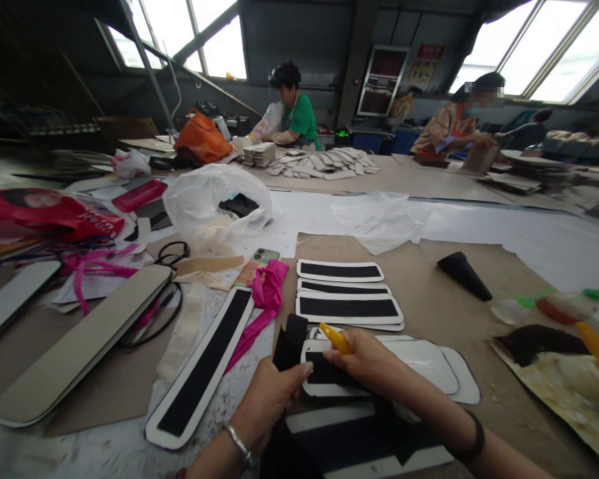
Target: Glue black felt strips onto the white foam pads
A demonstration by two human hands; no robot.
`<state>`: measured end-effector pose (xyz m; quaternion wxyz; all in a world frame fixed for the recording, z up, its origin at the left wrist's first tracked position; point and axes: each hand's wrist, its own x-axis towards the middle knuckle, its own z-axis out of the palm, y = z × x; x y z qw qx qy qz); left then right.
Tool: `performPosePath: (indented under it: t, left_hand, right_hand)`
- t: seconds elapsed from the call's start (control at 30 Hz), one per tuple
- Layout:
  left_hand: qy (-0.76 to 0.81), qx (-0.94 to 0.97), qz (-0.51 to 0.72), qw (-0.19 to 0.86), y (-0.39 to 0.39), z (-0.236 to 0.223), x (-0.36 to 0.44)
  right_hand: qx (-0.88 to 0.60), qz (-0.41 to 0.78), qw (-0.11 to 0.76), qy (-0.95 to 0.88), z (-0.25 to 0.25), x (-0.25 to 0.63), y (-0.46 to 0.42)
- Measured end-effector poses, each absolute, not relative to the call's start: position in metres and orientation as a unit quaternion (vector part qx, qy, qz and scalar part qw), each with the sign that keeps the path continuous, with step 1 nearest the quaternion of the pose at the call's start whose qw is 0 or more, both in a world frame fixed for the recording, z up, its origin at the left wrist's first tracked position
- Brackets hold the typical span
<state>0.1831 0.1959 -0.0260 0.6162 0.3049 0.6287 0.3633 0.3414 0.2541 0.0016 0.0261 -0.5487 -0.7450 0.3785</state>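
My left hand (272,392), with a silver bangle on its wrist, is closed on a strip of black material (295,329) that stands up above its fingers. My right hand (364,359) grips a yellow-handled tool (334,338); the tool's working end is hidden. Both hands are over a white rounded panel (307,387), where black material (319,366) lies along the middle. Other white panels (462,372) lie underneath and to the right. Nearest my body is a larger white piece (419,462) with a black band, partly covered by my arms.
Black-striped panels (349,309) are stacked beyond my hands, and a long one (167,432) lies left. Right are a black cone (464,276), bottles (564,306) and a glue-smeared sheet (564,392). A plastic bag (194,199) sits farther back. Two people work across the table.
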Motion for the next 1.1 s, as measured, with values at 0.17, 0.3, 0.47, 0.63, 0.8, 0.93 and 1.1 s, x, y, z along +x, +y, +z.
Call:
performPosePath:
  t: [0.17,0.3,0.47,0.63,0.8,0.93,1.1]
  left_hand:
    - [0.639,0.314,0.373,0.595,0.196,-0.027,0.187]
    - [0.649,0.328,0.37,0.578,0.196,-0.025,0.186]
    - [0.657,0.326,0.363,0.574,0.195,-0.027,0.183]
    - [0.656,0.339,0.348,0.577,0.195,-0.035,0.181]
    - [0.663,0.334,0.327,0.585,0.193,-0.036,0.18]
    - [0.658,0.321,0.322,0.6,0.193,-0.031,0.183]
    - [0.678,0.3,0.314,0.593,0.195,-0.026,0.187]
  right_hand:
    - [-0.564,0.381,-0.008,-0.733,0.021,0.364,0.245]
    - [-0.61,0.323,-0.048,-0.722,0.033,0.414,0.232]
    - [-0.652,0.257,-0.008,-0.713,0.033,0.467,0.219]
    - [-0.67,0.155,-0.034,-0.725,0.022,0.472,0.219]
    - [-0.681,0.078,-0.076,-0.724,0.015,0.461,0.224]
    - [-0.681,0.058,-0.089,-0.725,0.012,0.459,0.227]
    - [-0.671,0.058,-0.099,-0.732,0.007,0.461,0.23]
